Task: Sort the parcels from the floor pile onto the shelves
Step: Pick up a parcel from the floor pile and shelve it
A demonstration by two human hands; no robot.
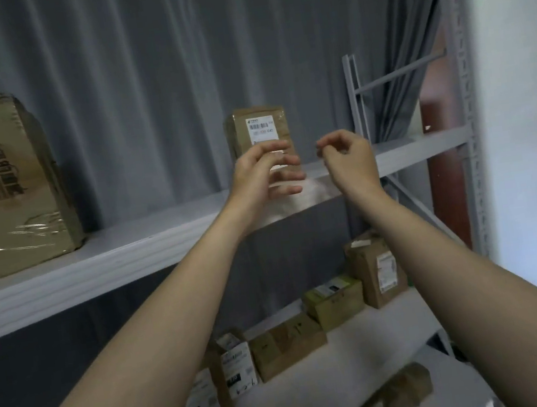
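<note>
Both bare forearms reach up toward the upper shelf [162, 242], a white board on a grey metal rack [468, 127].

A small brown parcel [258, 128] stands upright on that shelf, toward the far edge, its white barcode label [261, 129] facing the camera. A grey curtain [154, 64] hangs behind it.

Left hand [261, 176]: raised in front of the lower half of the parcel, fingers [285, 176] spread apart and pointing right. It covers the parcel's base. Whether the fingertips touch the cardboard cannot be told; the hand is blurred. It does not look closed around the parcel.

Right hand [348, 157]: just right of the parcel and apart from it, fingers curled loosely inward with thumb and forefinger close together. Nothing is visible in it.

Far left on the same shelf: a large cardboard box [5, 185] with clear tape and dark printing, well apart from the small parcel.

Lower shelf [365, 338], below and nearer: a row of smaller parcels running from near left to far right. These are two white-labelled parcels [217, 386], a low brown box [287, 345], a greenish box [334, 299] and a taller brown box [376, 267] standing upright at the far right end. More parcels [401, 395] lie on a level below, partly cut off by the frame.
</note>
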